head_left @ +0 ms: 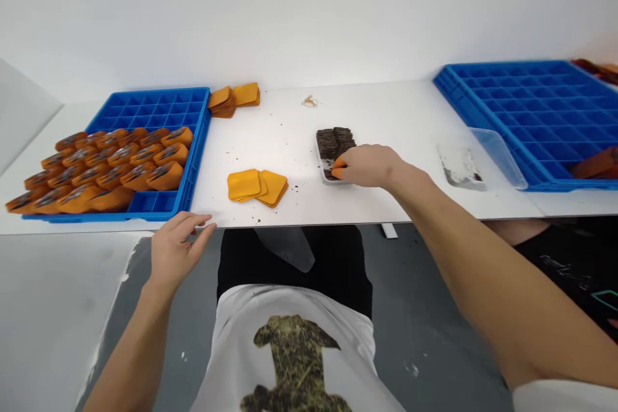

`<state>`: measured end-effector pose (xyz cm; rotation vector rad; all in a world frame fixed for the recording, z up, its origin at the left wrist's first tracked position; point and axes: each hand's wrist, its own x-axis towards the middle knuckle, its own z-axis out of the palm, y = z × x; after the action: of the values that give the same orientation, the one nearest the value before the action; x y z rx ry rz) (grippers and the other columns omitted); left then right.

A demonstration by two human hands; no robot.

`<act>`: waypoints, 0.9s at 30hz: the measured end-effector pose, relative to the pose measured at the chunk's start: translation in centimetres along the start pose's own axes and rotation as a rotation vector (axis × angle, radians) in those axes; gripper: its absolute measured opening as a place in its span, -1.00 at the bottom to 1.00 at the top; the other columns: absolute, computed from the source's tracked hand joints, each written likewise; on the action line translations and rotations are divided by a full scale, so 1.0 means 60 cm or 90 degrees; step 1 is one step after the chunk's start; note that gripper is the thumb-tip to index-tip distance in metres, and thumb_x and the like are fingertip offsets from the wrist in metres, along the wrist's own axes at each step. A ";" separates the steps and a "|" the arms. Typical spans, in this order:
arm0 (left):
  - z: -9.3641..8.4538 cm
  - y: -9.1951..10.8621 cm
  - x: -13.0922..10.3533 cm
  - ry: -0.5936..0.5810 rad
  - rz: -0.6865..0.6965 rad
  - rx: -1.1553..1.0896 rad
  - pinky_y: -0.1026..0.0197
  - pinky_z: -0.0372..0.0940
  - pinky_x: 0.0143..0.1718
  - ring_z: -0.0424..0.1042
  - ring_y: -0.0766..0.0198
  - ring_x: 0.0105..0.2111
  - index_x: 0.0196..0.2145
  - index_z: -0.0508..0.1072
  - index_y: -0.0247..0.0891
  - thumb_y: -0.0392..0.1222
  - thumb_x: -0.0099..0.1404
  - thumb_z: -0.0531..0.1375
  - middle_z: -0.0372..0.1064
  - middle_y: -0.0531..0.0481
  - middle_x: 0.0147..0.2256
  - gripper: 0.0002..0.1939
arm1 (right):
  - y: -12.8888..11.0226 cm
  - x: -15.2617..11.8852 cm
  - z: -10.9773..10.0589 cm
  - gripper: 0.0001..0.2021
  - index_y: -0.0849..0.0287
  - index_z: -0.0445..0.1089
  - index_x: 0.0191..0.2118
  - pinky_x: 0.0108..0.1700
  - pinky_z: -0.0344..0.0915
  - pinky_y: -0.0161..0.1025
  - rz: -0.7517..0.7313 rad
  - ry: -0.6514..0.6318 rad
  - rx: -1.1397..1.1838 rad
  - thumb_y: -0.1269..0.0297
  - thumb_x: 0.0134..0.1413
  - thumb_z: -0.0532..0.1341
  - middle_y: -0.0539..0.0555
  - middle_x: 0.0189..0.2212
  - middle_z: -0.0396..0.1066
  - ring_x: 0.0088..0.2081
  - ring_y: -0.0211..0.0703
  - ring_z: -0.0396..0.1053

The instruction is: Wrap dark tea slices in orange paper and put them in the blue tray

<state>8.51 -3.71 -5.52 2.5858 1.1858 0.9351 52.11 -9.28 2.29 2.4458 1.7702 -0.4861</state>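
Note:
My right hand (371, 165) reaches over the near end of a small white tray (321, 164), with orange covers on its fingertips. Dark brown thin pieces (335, 141) stand packed in rows in that tray. Its fingers are pinched together at the pieces; whatever is between them is hidden. By the table's front edge, my left hand (179, 246) is open and holds nothing, its fingers apart. Between the hands lie two overlapping stacks of flat yellow-orange squares (258, 187). The left blue compartment tray (186, 196) is nearest to my left hand and carries rows of folded orange pieces (116, 167) with dark edges.
More orange squares (234, 100) are stacked behind, beside the left tray. Rubber bands (309, 102) lie at the back. On the right are a clear plastic lid (502, 158) with dark crumbs nearby and another blue compartment tray (526, 116). Part of another person's leg (516, 232) shows at right.

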 end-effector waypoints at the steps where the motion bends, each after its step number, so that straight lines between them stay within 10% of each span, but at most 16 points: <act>1: 0.001 0.003 0.002 -0.006 0.006 -0.002 0.16 0.40 -0.33 0.55 0.24 -0.41 -0.13 0.69 -0.12 -0.02 0.49 0.34 0.65 0.01 -0.25 -0.84 | -0.003 0.001 -0.002 -0.82 -0.02 0.70 -0.24 -0.23 0.23 -0.13 0.005 -0.010 0.004 0.14 0.19 0.31 0.08 -0.28 0.64 -0.27 -0.04 0.47; 16: 0.046 0.023 0.071 -0.042 0.051 -0.041 0.03 0.50 -0.12 0.59 0.07 -0.21 -0.07 0.70 -0.12 0.03 0.50 0.34 0.65 -0.09 -0.18 -0.77 | 0.074 -0.014 -0.010 -0.86 0.16 0.59 -0.29 -0.34 0.15 -0.17 0.171 0.138 0.392 0.22 0.25 0.37 0.02 -0.48 0.38 -0.43 -0.22 0.20; 21: 0.099 0.015 0.148 -0.225 0.084 0.037 -0.24 0.42 0.26 0.53 -0.22 0.14 0.08 0.70 -0.20 0.25 0.43 0.33 0.62 -0.25 0.13 -0.49 | 0.121 -0.017 0.038 -0.67 0.15 0.36 -0.51 -0.47 -0.15 -0.22 0.282 0.172 0.666 0.27 0.08 0.51 -0.07 -0.62 0.12 -0.53 -0.33 -0.03; 27: 0.104 -0.006 0.195 -0.332 0.043 -0.014 -0.17 0.45 0.20 0.58 -0.19 0.10 -0.01 0.76 -0.15 0.34 0.37 0.33 0.66 -0.19 0.10 -0.46 | 0.143 -0.025 0.066 -0.72 0.15 0.38 -0.45 -0.54 -0.14 -0.29 0.252 0.180 0.825 0.28 -0.02 0.51 -0.02 -0.58 0.24 -0.55 -0.35 0.01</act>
<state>17.79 5.77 -5.02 2.6228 0.9373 0.2437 58.93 -14.47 -2.03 3.6695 1.0039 -1.7067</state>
